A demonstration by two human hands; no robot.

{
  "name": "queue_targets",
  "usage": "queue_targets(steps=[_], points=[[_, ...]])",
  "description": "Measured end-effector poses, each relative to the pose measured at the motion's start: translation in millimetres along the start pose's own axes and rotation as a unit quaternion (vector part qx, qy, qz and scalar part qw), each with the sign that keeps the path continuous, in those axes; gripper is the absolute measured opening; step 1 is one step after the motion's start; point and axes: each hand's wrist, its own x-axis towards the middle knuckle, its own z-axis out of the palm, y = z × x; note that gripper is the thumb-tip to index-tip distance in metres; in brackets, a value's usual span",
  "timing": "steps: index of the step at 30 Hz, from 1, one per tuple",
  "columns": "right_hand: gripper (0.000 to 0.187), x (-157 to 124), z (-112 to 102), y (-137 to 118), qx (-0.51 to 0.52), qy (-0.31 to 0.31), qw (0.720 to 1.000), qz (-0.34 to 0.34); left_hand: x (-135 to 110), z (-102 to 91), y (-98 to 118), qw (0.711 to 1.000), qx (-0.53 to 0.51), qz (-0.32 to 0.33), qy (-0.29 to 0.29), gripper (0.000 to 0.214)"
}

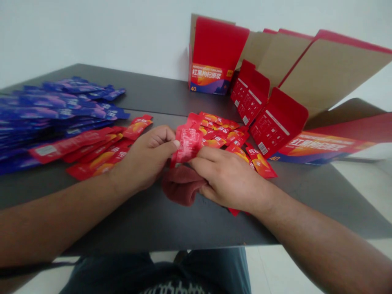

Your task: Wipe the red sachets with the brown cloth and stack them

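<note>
Between my two hands is a red sachet (pixel 187 141) with small pale print facing up. My left hand (pixel 148 157) is closed, pinching the sachet's left edge between thumb and fingers. In my right hand (pixel 228 175) is a folded reddish-brown cloth (pixel 183 185), bunched beneath the fingers and against the sachet's lower end. Just beyond my right hand lies a pile of red sachets (pixel 217 128) with orange pictures. More red sachets (pixel 104 153) lie left of my left hand, some of them face down.
A heap of blue sachets (pixel 61 104) covers the table's left side. Open red cartons (pixel 210 77) stand at the back and right, with their flaps up; one printed carton (pixel 318 145) reaches the right edge. The grey table (pixel 147 228) ends just before my lap.
</note>
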Motion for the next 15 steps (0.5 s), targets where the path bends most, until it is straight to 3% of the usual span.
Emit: queue_targets(steps=[6, 11, 15], points=[[0.013, 0.3, -3.0, 4.5, 0.010, -0.008, 1.000, -0.001, 2.3, 1.4, -0.1, 0.999, -0.025, -0.006, 0.026, 0.023], [0.014, 0.9, -5.3, 12.3, -0.009, 0.092, 0.994, 0.064, 1.9, 5.0, 6.9, 0.997, -0.074, -0.012, 0.011, 0.025], [0.017, 0.5, -5.3, 12.7, 0.011, 0.035, 0.999, 0.011, 1.1, 5.2, 5.1, 0.998, -0.063, -0.023, -0.002, 0.024]])
